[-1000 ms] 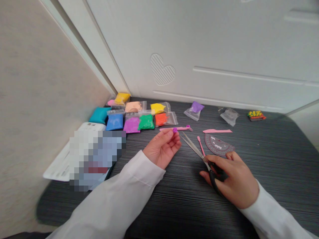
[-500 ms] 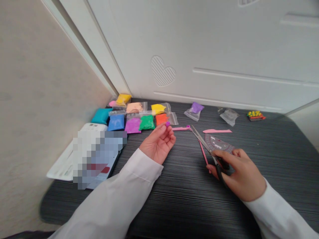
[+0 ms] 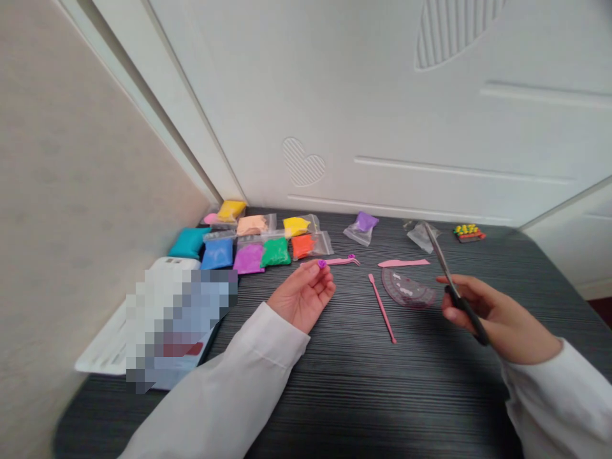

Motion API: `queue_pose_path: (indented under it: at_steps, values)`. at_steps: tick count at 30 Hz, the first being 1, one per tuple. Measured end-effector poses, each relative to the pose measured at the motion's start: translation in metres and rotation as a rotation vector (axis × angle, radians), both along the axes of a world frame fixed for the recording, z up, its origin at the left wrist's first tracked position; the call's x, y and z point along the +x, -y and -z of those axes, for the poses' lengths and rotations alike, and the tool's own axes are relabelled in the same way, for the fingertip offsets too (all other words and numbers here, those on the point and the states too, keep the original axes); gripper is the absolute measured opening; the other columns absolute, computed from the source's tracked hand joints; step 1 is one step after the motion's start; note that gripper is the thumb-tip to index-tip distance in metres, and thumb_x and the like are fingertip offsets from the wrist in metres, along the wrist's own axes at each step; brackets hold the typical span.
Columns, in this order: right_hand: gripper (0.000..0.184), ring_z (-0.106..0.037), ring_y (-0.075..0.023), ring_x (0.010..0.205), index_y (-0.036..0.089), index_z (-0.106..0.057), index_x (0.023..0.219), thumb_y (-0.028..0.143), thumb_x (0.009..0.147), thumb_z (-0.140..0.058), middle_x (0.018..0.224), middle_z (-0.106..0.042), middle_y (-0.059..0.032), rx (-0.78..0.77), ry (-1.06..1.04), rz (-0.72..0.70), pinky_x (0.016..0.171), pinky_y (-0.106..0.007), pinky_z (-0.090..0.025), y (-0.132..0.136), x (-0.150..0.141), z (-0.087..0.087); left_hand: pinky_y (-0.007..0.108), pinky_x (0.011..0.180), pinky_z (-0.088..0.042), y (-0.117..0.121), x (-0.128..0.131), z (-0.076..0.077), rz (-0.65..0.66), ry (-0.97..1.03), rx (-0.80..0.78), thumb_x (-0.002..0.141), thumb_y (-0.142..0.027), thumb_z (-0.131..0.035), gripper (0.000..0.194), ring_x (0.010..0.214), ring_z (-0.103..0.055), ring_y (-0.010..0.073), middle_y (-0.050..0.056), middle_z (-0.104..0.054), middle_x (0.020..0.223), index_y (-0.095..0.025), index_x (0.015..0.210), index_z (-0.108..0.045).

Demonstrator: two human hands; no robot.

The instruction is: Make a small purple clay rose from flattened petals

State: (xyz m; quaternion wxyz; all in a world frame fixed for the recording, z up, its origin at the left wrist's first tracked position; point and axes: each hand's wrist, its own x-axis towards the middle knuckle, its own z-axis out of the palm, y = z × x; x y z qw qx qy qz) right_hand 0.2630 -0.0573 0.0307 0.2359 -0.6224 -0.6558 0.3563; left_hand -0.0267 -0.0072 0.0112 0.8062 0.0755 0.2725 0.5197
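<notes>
My left hand (image 3: pixel 303 294) rests palm up on the dark striped table (image 3: pixel 335 389), its fingertips pinching a small purple clay piece (image 3: pixel 322 263). Off to the right, my right hand (image 3: pixel 492 319) is raised above the table and grips black-handled scissors (image 3: pixel 447 274), blades closed and pointing up and away. Between the hands lie a thin pink stick tool (image 3: pixel 381 308) and a translucent half-round protractor-like sheet (image 3: pixel 407 288). A pink curved-tip tool (image 3: pixel 342 261) lies just beyond my left fingers.
Several zip bags of coloured clay (image 3: pixel 258 245) sit at the back left; a purple clay bag (image 3: pixel 362 227), an empty-looking bag (image 3: pixel 419 234) and a small yellow-and-red model (image 3: pixel 468 232) lie by the white door. A pink flat knife tool (image 3: pixel 404 262) and a white tray (image 3: pixel 115 325) also lie here.
My right hand has lifted the scissors off the table and swung them right, leaving the pink stick lying free. My left hand has barely moved, still pinching the purple piece. The view tilted up.
</notes>
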Motion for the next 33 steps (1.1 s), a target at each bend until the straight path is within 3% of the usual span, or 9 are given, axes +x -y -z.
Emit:
queue_pose_path:
  at_steps: [3,6,10,14,21,28,33]
  values:
    - [0.05,-0.055,-0.0134,0.054,0.02,-0.039,0.107,0.044,0.067,-0.056,0.06,-0.055,0.001,0.014,-0.063,0.171,0.05,-0.025,-0.044,0.002,0.018,-0.005,0.023,0.064,-0.048,0.0,0.0,0.0,-0.001,-0.026,-0.002,0.069,-0.006,-0.053,0.01,0.068,-0.058,0.0113,0.005,-0.062,0.068,-0.011,0.073,-0.06]
    - [0.052,-0.051,-0.0138,0.041,0.02,-0.042,0.102,0.051,0.063,-0.055,0.045,-0.048,0.0053,0.015,0.072,0.348,0.042,-0.025,-0.039,0.005,0.03,-0.004,0.022,0.062,-0.048,-0.001,0.001,0.001,0.008,-0.038,0.008,0.069,-0.004,-0.051,0.011,0.066,-0.057,0.0113,0.005,-0.061,0.066,-0.011,0.072,-0.06]
    - [0.045,-0.046,-0.013,0.032,0.023,-0.045,0.087,0.055,0.058,-0.056,0.036,-0.042,0.0083,-0.043,0.315,0.45,0.037,-0.025,-0.035,0.008,0.04,0.005,0.022,0.061,-0.048,0.0,0.003,0.002,0.02,-0.055,0.023,0.069,-0.003,-0.051,0.013,0.065,-0.057,0.011,0.004,-0.061,0.066,-0.012,0.073,-0.06]
    - [0.036,-0.045,-0.0127,0.03,0.023,-0.043,0.071,0.055,0.06,-0.054,0.035,-0.041,0.0083,-0.075,0.419,0.509,0.035,-0.025,-0.034,0.008,0.043,0.015,0.022,0.062,-0.048,0.0,0.004,0.003,0.031,-0.055,0.037,0.069,-0.003,-0.051,0.014,0.066,-0.057,0.0112,0.004,-0.06,0.067,-0.012,0.074,-0.06]
    - [0.037,-0.048,-0.0145,0.034,0.023,-0.048,0.072,0.059,0.062,-0.048,0.038,-0.048,0.0059,-0.053,0.601,0.501,0.042,-0.028,-0.036,0.004,0.051,0.024,0.023,0.063,-0.048,0.0,0.005,0.001,0.038,-0.051,0.024,0.069,-0.002,-0.051,0.014,0.067,-0.058,0.0118,0.005,-0.061,0.066,-0.012,0.072,-0.06]
    - [0.044,-0.053,-0.0163,0.052,0.019,-0.058,0.087,0.053,0.06,-0.051,0.058,-0.053,-0.0004,-0.015,0.615,0.299,0.048,-0.028,-0.039,-0.005,0.078,0.032,0.023,0.062,-0.048,0.001,0.006,0.002,0.038,-0.032,0.019,0.069,-0.004,-0.054,0.01,0.065,-0.058,0.012,0.004,-0.062,0.066,-0.011,0.07,-0.06]
    - [0.041,-0.054,-0.0179,0.058,0.018,-0.06,0.089,0.049,0.063,-0.052,0.065,-0.055,-0.0037,0.037,0.665,0.28,0.053,-0.03,-0.041,-0.006,0.085,0.039,0.022,0.061,-0.048,0.001,0.006,0.003,0.056,-0.029,0.061,0.067,-0.005,-0.056,0.009,0.064,-0.057,0.011,0.003,-0.06,0.064,-0.012,0.071,-0.06]
